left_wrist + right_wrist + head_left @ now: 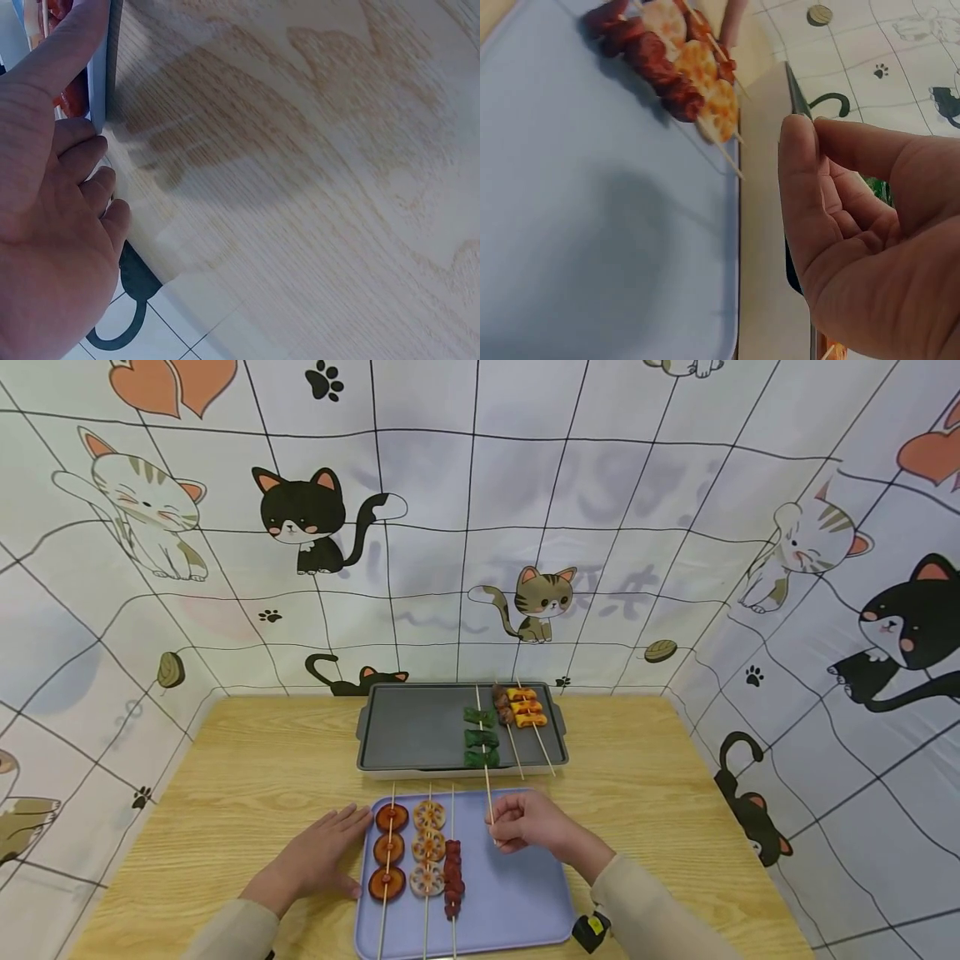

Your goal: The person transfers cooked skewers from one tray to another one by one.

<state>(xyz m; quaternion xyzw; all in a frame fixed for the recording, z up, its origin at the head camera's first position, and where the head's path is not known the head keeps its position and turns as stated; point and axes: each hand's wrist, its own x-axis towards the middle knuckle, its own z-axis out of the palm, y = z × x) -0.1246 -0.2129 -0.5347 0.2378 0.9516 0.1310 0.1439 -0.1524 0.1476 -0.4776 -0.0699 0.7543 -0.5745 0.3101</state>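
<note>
My right hand [528, 821] pinches the bare stick end of a skewer with leafy green pieces [481, 738]; those pieces are over the dark grill plate [420, 727]. In the right wrist view, thumb and fingertips meet, with the skewer's stick largely hidden. At the left edge of the lavender tray [517, 893], my left hand [318, 852] rests with extended fingers; the left wrist view shows it against the tray's side. On that tray lie a skewer of round brown slices [387, 849], a lotus root skewer [428, 845] and a red meat skewer [453, 877].
On the plate's right side lie a brown meat skewer [503, 706] and a yellow-orange skewer [527, 707], their sticks over its front edge. The wooden table [262, 760] meets a cat-print cloth [427, 527] at the back and sides.
</note>
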